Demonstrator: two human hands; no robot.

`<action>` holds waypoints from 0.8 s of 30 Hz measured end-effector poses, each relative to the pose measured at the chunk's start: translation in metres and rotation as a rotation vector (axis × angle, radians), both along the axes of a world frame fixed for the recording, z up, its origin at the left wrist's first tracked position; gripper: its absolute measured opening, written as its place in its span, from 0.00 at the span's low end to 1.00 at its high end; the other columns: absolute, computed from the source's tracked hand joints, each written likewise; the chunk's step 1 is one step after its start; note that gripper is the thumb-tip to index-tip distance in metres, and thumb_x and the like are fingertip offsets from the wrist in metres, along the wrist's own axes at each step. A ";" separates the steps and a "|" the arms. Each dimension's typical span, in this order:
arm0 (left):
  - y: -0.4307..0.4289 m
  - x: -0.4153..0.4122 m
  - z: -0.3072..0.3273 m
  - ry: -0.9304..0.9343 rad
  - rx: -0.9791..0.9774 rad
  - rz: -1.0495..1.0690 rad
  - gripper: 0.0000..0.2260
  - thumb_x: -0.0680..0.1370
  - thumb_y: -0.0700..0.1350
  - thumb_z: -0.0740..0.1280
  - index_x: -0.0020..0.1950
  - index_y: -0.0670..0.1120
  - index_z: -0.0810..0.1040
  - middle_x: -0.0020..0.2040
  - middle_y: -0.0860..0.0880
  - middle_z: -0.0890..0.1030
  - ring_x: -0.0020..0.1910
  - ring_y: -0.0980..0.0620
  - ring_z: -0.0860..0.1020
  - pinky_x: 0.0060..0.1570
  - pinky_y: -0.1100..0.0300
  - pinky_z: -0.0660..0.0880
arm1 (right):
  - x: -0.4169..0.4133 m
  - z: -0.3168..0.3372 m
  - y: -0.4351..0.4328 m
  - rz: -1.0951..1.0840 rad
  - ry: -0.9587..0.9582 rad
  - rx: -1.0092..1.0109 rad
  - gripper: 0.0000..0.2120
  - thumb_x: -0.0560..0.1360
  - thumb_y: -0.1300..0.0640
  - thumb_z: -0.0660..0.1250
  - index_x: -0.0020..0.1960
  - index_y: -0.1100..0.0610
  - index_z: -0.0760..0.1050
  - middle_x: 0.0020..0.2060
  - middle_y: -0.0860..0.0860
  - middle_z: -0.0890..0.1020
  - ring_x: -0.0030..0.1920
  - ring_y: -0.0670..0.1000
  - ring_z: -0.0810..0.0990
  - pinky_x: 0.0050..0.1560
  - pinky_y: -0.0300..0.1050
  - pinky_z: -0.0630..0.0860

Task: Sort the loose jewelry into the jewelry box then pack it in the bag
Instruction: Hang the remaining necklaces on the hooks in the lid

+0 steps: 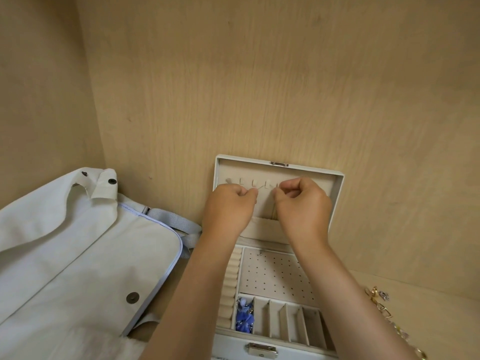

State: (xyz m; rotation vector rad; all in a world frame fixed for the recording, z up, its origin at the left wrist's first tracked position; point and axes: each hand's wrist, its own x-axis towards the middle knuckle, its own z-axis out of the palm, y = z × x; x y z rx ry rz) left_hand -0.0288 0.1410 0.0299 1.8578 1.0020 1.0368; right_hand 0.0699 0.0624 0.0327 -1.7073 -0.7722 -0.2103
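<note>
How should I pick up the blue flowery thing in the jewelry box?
Pinch the top of the blue flowery piece with two fingers, coming straight down from above. It sits in a narrow slot of the jewelry box, walled on both sides, so only the top is open.

Bag (78,255) left of box (272,271), wall (259,87) close behind.

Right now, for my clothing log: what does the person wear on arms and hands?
Nothing shows. Both forearms are bare to the frame's edge, no sleeves. The left hand and right hand are ungloved, wrists without watch or bracelet. No rings on the finger parts in view.
</note>
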 end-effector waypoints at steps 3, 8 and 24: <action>0.005 -0.011 0.008 0.085 -0.023 -0.190 0.12 0.78 0.50 0.67 0.38 0.48 0.83 0.33 0.50 0.81 0.30 0.57 0.75 0.31 0.63 0.69 | -0.002 -0.009 -0.007 0.048 0.025 -0.002 0.03 0.74 0.58 0.72 0.46 0.51 0.80 0.34 0.45 0.79 0.36 0.41 0.77 0.37 0.26 0.69; 0.002 -0.028 0.016 0.191 -0.213 -0.506 0.09 0.81 0.46 0.65 0.45 0.44 0.82 0.35 0.51 0.79 0.32 0.55 0.76 0.34 0.62 0.76 | -0.011 -0.009 -0.015 0.300 0.267 -0.219 0.15 0.79 0.50 0.63 0.39 0.55 0.82 0.32 0.52 0.85 0.27 0.48 0.76 0.32 0.42 0.72; -0.006 -0.039 -0.012 0.264 0.147 -0.228 0.07 0.80 0.42 0.64 0.50 0.53 0.80 0.46 0.55 0.81 0.41 0.58 0.77 0.44 0.66 0.74 | -0.008 0.008 -0.039 0.454 0.106 -0.633 0.12 0.78 0.53 0.67 0.38 0.57 0.81 0.34 0.52 0.85 0.30 0.46 0.77 0.36 0.40 0.71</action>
